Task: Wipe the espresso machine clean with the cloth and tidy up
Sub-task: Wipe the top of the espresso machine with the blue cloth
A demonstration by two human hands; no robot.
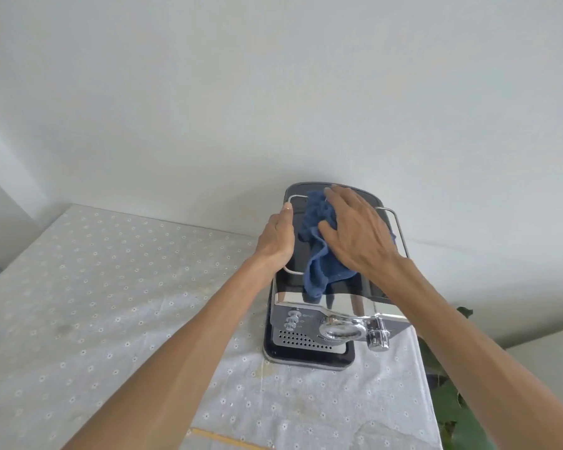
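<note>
A chrome and black espresso machine [332,306] stands at the table's right end, against the white wall. A blue cloth [319,254] lies bunched on its dark top plate. My right hand [358,232] presses flat on the cloth, fingers spread toward the back of the top. My left hand [275,238] grips the machine's left edge by the thin metal rail, thumb up along it. The front shows small knobs, a round chrome group head and a steam knob above the perforated drip tray.
The table [111,303] wears a pale cloth with small flower dots and stretches left of the machine. Green plant leaves [452,401] rise past the table's right edge. The white wall [273,92] stands directly behind the machine.
</note>
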